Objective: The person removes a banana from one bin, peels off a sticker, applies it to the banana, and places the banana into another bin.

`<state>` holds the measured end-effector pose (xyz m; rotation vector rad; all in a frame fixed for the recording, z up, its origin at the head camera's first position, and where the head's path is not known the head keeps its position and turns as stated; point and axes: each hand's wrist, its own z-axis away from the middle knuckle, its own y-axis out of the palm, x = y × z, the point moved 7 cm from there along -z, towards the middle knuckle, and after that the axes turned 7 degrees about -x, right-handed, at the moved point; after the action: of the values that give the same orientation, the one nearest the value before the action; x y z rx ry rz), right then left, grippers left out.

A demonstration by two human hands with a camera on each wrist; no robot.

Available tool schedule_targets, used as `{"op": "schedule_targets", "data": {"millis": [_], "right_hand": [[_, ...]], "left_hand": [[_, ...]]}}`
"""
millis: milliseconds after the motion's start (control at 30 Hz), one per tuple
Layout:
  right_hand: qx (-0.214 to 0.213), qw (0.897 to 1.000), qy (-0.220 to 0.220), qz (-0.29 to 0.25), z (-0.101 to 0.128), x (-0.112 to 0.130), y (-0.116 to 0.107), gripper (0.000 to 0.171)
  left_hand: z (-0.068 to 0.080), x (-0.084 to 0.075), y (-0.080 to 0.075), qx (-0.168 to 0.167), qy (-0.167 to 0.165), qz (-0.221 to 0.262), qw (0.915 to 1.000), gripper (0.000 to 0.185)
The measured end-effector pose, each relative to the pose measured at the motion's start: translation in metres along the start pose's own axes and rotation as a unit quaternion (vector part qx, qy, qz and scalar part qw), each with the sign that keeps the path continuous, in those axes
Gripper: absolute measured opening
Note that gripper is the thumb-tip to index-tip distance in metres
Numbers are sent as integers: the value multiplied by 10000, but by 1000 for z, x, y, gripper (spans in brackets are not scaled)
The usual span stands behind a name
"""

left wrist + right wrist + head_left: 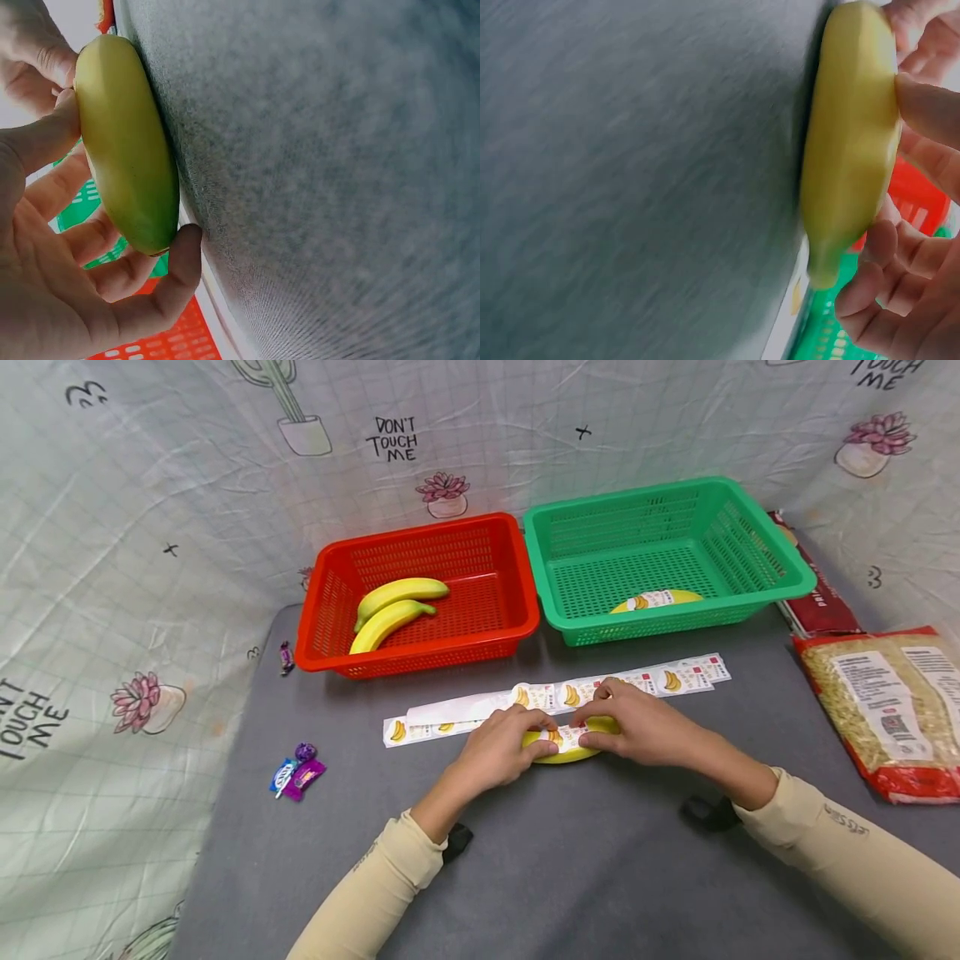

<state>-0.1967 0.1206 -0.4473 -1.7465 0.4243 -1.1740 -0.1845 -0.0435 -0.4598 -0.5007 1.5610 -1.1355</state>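
A yellow banana (573, 757) lies on the table with a white banana-printed sticker (564, 739) across its upper side. My left hand (504, 745) holds its left end, thumb on the near side and fingers behind, as the left wrist view shows around the banana (127, 150). At the other end my right hand (637, 727) grips it, thumb close to the left thumb on the sticker. Seen from the right wrist, the banana's stem (823, 270) sticks out past the right fingers. Just behind the hands lie strips of matching stickers (525, 697).
A red basket (465, 647) with two bananas (390, 622) stands at the back. Beside it, a green basket (675, 622) holds one stickered banana (686, 597). Candies (298, 772) lie at the left; a grain bag (892, 710) and a dark red packet (825, 602) lie right.
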Motion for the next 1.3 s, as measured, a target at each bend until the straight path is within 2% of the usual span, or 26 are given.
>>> {"op": "schedule_targets", "data": {"millis": [167, 333, 533, 767, 867, 967, 1067, 1167, 1233, 1300], "right_hand": [[-84, 9999, -78, -1, 5, -6, -5, 27], [4, 9999, -148, -30, 3, -4, -5, 25], [61, 9999, -155, -14, 0, -5, -6, 22], [156, 9996, -235, 14, -5, -2, -7, 23], [141, 9993, -333, 4, -6, 1, -14, 22], [-211, 9990, -398, -3, -11, 1, -39, 17], [-966, 9952, -76, 106, -15, -13, -92, 14], [-1610, 9842, 736, 66, -16, -50, -155, 26], [-1807, 9732, 1420, -126, -12, -87, -191, 37], [-1798, 9597, 2110, -449, -4, -128, -216, 47]], "left_hand": [[0, 0, -1, 53, 28, -59, 10000, 33], [1, 2, -2, 95, -45, -13, 9999, 35], [-1, 2, -2, 40, 70, 42, 10000, 34], [-2, 5, -5, 34, 40, 98, 9999, 33], [-1, 7, -7, 49, 5, 96, 9999, 34], [-1, 8, -7, 77, -81, 117, 9999, 36], [-1, 8, -7, 103, -162, 172, 9997, 37], [-1, 8, -5, 118, -205, 220, 9995, 38], [-1, 8, -4, 134, -222, 218, 9994, 37], [-1, 8, -3, 150, -238, 235, 9993, 38]]}}
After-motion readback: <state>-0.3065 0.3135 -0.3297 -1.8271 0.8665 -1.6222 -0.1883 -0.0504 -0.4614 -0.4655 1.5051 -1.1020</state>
